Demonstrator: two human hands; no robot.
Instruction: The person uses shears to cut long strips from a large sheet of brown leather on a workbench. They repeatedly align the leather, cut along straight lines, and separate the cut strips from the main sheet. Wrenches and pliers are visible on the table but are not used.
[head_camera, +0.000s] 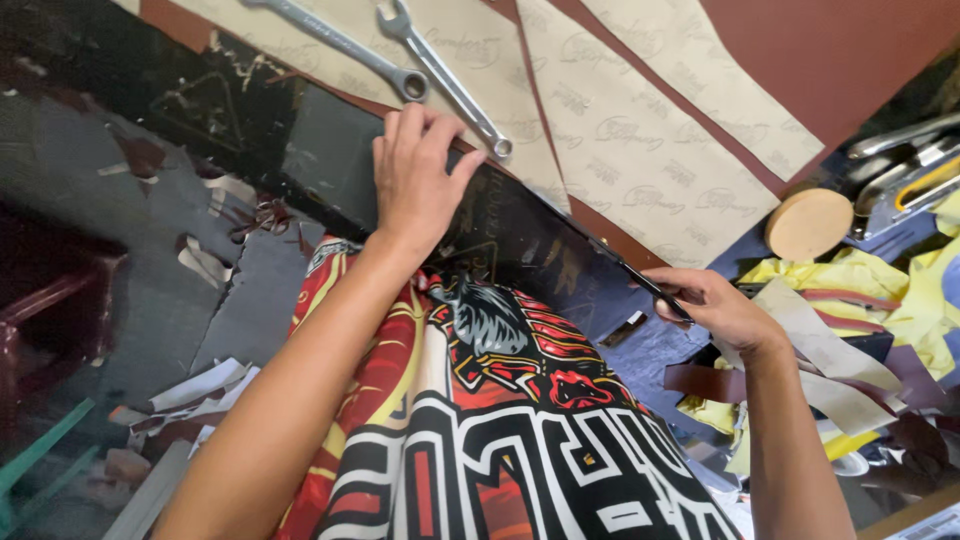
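Note:
My left hand (415, 175) lies flat, fingers together, pressing on a dark sheet (335, 160) at the near edge of the black work board (530, 235). My right hand (710, 305) is closed around a thin dark tool (630, 270), apparently a blade, whose tip touches the edge of that dark material. Beige printed pattern pieces (640, 150) lie on a reddish-brown leather sheet (830, 50) beyond the hands. A brightly printed red, black and white garment (480, 420) covers my lap below.
Two steel spanners (440, 70) rest on the beige pieces at the top. A round wooden block (808, 222) sits at the right, beside metal tools (905, 170). Yellow and brown scraps (860, 290) pile up at the right. Offcuts litter the grey floor (150, 300) at the left.

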